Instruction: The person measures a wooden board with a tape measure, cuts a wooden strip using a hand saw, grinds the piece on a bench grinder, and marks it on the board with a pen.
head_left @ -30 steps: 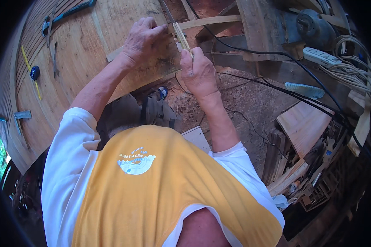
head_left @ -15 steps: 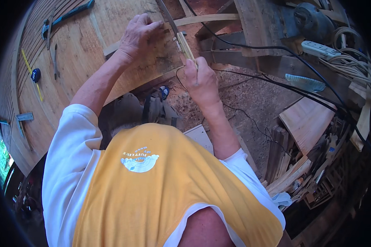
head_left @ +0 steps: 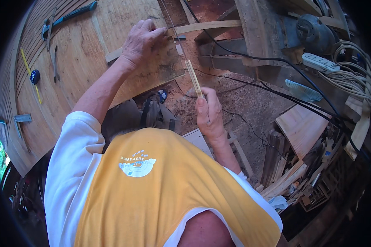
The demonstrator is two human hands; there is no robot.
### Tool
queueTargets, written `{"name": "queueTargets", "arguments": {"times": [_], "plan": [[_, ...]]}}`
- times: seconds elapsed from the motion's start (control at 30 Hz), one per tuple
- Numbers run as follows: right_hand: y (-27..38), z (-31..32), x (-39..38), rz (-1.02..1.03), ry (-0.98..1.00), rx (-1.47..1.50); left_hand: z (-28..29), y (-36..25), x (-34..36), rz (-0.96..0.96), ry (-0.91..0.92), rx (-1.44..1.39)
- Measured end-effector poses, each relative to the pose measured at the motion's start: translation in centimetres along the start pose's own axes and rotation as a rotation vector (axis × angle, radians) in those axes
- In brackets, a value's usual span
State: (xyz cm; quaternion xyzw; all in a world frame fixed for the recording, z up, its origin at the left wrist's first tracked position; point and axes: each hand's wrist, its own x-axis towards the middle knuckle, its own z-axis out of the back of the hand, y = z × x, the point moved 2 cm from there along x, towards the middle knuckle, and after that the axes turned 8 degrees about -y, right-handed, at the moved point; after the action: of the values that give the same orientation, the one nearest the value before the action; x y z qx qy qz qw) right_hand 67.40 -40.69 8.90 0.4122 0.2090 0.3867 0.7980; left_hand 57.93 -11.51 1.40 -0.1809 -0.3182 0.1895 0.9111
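Observation:
My right hand [head_left: 210,112] is wrapped round the pale, slender handle of a handsaw [head_left: 193,78], out past the workbench's right edge. Its thin blade runs up and away from the handle, across a wooden strip [head_left: 208,26]. On the bench my left hand [head_left: 142,42] presses down with curled fingers, gripping that strip close to the blade. One end of the strip shows beside my left wrist; the other juts beyond the bench edge. My left palm hides the middle. Whether the teeth touch the wood, I cannot tell.
On the plywood workbench [head_left: 84,61] lie a blue hammer [head_left: 72,16], a tape measure [head_left: 35,77] with yellow tape out, and a square [head_left: 23,118]. A motor [head_left: 311,29], a power strip [head_left: 320,62] and black cables are at right. Wood scraps [head_left: 290,177] pile up lower right.
My right hand has drawn the saw back toward my body and slightly right, so its handle is farther from the strip. My left hand stays almost where it was on the strip.

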Motion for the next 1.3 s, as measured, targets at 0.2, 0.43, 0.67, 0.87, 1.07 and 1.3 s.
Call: {"name": "queueTargets", "arguments": {"times": [0.2, 0.43, 0.67, 0.87, 1.07, 1.3], "plan": [[0.9, 1.5, -5.0, -0.149, 0.039, -0.030, 0.1, 0.5, -0.1, -0.008, -0.023, 0.007], [1.0, 0.9, -2.9, -0.176, 0.043, -0.039, -0.3, 0.4, -0.2, -0.036, -0.040, -0.006], [1.4, -2.3, 2.7, -0.107, -0.018, -0.155, 0.1, 0.8, -0.1, -0.099, 0.002, 0.013], [2.0, -1.7, 2.9, -0.126, 0.002, -0.171, 0.0, 0.2, -0.6, 0.021, -0.006, 0.013], [2.0, -1.9, 3.5, -0.157, -0.014, -0.135, 0.0, 1.0, -0.1, -0.077, -0.022, -0.012], [2.7, -1.2, 3.5, -0.153, 0.028, -0.204, -0.2, 1.0, -0.5, -0.020, -0.071, 0.036]]}}
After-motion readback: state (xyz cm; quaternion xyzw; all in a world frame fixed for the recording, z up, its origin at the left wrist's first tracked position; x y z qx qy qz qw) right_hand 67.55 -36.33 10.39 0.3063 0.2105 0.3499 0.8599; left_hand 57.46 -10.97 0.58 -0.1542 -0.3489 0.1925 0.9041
